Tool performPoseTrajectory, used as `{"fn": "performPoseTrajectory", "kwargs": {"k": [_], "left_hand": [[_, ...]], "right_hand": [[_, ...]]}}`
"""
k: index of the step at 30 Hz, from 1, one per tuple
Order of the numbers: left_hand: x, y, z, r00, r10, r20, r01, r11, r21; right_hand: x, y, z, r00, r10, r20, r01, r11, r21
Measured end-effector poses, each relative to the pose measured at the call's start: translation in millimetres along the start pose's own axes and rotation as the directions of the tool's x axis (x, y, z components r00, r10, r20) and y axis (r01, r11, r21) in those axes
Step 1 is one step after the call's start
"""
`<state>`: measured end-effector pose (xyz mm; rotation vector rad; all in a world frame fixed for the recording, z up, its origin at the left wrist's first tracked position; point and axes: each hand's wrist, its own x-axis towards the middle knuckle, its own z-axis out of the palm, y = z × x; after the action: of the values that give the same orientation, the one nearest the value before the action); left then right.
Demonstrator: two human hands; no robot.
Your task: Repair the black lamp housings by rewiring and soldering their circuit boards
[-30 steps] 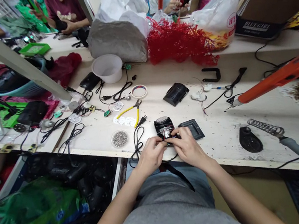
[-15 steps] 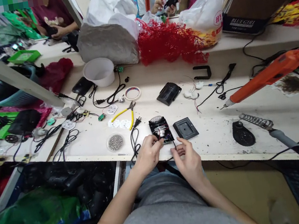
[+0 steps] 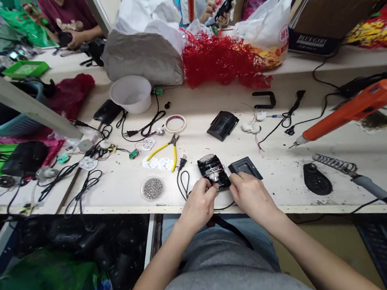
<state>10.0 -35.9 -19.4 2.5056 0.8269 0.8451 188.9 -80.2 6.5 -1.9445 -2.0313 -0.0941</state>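
An opened black device housing [image 3: 212, 167], with wires and a pale part inside, lies near the table's front edge. My left hand [image 3: 199, 204] grips its lower left corner, fingers bent and thumb at the near edge. At its lower right corner my right hand [image 3: 252, 195] is closed. A black cord [image 3: 226, 207] runs into those fingers; their tips are hidden. Partly behind the right hand lies a square dark cover [image 3: 245, 167]. Left of the housing are a plug [image 3: 182, 162], yellow-handled cutters [image 3: 171, 151] and a round dish of small metal screws [image 3: 152, 188].
An orange electric screwdriver [image 3: 351, 111] hangs at the right, above a soldering iron [image 3: 374, 186] in a coil holder. Farther back are a black shell [image 3: 222, 125], a tape roll [image 3: 175, 124] and a white tub [image 3: 131, 95]. Co-workers sit across the table.
My right hand has moved up and closed at the housing's lower right corner, from a looser pose with fingers apart. My left hand stays on the housing. The view has shifted slightly.
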Motion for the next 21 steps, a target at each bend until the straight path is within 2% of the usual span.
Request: {"fn": "performPoseTrajectory", "kwargs": {"k": [7, 10, 12, 13, 14, 16, 18, 19, 20, 21], "left_hand": [[1, 4, 7.1, 0.999, -0.049, 0.005, 0.049, 0.998, -0.047], [2, 5, 6.8, 0.999, -0.047, 0.006, 0.047, 0.998, -0.040], [3, 4, 5.0, 0.999, -0.034, 0.014, 0.035, 0.998, -0.045], [4, 4, 3.8, 0.999, -0.027, 0.018, 0.027, 0.998, -0.048], [4, 3, 2.6, 1.000, -0.019, 0.022, 0.020, 0.999, -0.050], [5, 1, 0.1, 1.000, -0.008, 0.028, 0.009, 0.999, -0.051], [6, -1, -2.0, 0.999, -0.002, 0.038, 0.004, 0.998, -0.065], [6, -3, -3.0, 0.999, 0.000, 0.044, 0.003, 0.997, -0.078], [7, -4, -3.9, 0.999, 0.002, 0.049, 0.002, 0.996, -0.090], [7, -5, -4.7, 0.999, 0.005, 0.054, 0.000, 0.995, -0.101]], "right_hand": [[-1, -5, -3, 0.986, 0.032, 0.163, -0.029, 0.999, -0.021], [2, -6, -6, 0.976, 0.104, 0.190, -0.124, 0.988, 0.095], [5, -5, -9, 0.957, 0.177, 0.231, -0.234, 0.938, 0.254], [6, -4, -10, 0.934, 0.224, 0.279, -0.318, 0.877, 0.360], [8, -3, -11, 0.897, 0.275, 0.345, -0.419, 0.776, 0.471], [10, -2, -12, 0.790, 0.349, 0.504, -0.612, 0.458, 0.644], [11, -3, -11, 0.692, 0.366, 0.622, -0.701, 0.133, 0.701], [11, -5, -11, 0.667, 0.368, 0.648, -0.705, 0.029, 0.709], [10, -6, -10, 0.659, 0.370, 0.655, -0.697, -0.026, 0.717], [9, -8, -8, 0.664, 0.372, 0.648, -0.687, -0.036, 0.725]]}}
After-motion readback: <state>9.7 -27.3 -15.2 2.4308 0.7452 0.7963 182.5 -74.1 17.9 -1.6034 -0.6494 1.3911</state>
